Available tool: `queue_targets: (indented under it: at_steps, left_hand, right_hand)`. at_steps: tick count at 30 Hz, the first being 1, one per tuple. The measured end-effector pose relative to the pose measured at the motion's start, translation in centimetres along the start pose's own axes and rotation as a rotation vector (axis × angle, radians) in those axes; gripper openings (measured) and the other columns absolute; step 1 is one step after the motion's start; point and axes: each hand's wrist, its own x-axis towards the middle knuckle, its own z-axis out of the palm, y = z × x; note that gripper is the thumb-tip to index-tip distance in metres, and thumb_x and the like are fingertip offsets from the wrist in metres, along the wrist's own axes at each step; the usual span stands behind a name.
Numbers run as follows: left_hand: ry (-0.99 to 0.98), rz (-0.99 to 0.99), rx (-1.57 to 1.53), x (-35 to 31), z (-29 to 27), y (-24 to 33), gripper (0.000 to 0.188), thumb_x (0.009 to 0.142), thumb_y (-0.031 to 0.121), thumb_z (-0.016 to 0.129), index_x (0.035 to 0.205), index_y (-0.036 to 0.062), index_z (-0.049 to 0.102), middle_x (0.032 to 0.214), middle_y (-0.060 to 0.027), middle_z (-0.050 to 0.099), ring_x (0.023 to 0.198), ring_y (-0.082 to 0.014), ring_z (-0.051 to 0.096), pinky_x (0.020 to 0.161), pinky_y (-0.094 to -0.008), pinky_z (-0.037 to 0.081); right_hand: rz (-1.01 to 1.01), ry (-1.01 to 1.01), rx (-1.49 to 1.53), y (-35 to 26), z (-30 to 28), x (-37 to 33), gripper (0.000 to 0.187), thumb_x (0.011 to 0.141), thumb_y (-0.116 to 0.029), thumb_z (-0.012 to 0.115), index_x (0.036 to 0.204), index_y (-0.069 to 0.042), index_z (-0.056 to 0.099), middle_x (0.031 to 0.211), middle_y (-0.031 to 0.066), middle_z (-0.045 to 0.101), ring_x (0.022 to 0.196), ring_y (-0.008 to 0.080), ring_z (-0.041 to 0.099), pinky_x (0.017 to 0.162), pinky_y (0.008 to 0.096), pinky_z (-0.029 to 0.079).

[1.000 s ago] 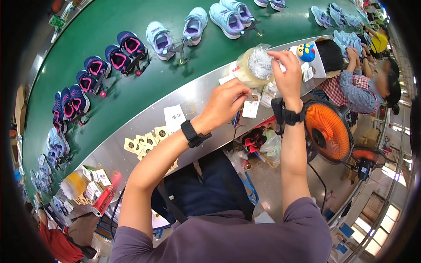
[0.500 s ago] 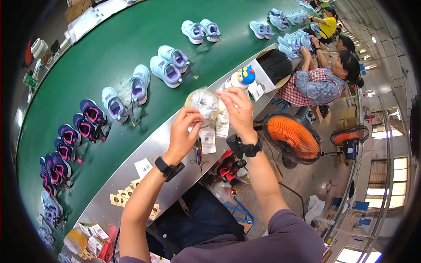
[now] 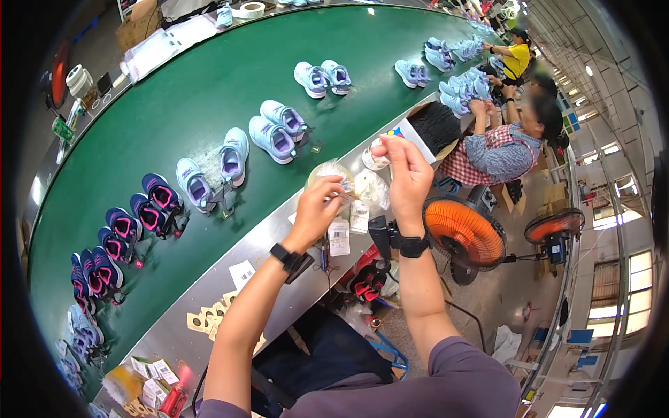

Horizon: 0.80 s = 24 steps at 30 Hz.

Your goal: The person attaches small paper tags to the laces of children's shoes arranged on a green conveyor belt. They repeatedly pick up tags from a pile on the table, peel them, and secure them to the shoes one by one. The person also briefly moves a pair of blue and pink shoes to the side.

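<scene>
My left hand (image 3: 318, 213) is closed, thumb and fingertips together at the near edge of a round, yellowish, see-through roll or bowl (image 3: 330, 169). What it pinches, if anything, is too small to make out. To the right, my right hand (image 3: 410, 182) is raised with thumb and fingers pressed together. Its fingertips cover part of a white bottle (image 3: 373, 160), and any small thing in them cannot be made out. Between the hands is a crumpled whitish plastic bag (image 3: 372, 190). Nearer me lie white printed tags (image 3: 339, 239) and a dark-handled tool (image 3: 325, 253).
Pairs of light-blue shoes (image 3: 274, 139) and navy-pink shoes (image 3: 122, 227) stand on the green belt (image 3: 209, 115). A box of black strands (image 3: 433, 129) and an orange fan (image 3: 465, 232) are right. Beige tags (image 3: 209, 317) lie at left. Co-workers sit beyond, one in a checked apron (image 3: 481, 148).
The view has shifted, so the scene sits lower and farther right. My hands have moved apart, the right one outward toward the bottle. The crumpled plastic now shows between them.
</scene>
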Motion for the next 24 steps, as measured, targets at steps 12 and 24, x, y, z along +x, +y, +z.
queue_targets:
  at_steps: [12, 24]
  left_hand:
    - [0.920, -0.185, -0.474, -13.9, -13.3, 7.8, 0.024, 0.081, 0.001, 0.066, 0.105, -0.0025, 0.060, 0.095, -0.0071, 0.064, 0.086, -0.0113, 0.060, 0.079, -0.0239, 0.048]
    - [1.062, -0.099, -0.441, -19.3, -16.6, 9.4, 0.019, 0.081, 0.000, 0.066, 0.099, -0.0011, 0.061, 0.091, -0.0047, 0.064, 0.082, -0.0088, 0.060, 0.072, -0.0218, 0.048]
  right_hand:
    - [-0.006, -0.861, -0.201, -5.2, 13.6, -10.2, 0.034, 0.089, -0.004, 0.052, 0.123, -0.002, 0.050, 0.098, 0.0170, 0.065, 0.088, 0.0266, 0.066, 0.073, 0.0332, 0.050]
    - [-0.479, -0.767, -0.129, -7.5, 21.1, -13.2, 0.009, 0.072, -0.004, 0.067, 0.079, -0.006, 0.062, 0.067, 0.0055, 0.063, 0.058, 0.0218, 0.062, 0.052, 0.0301, 0.047]
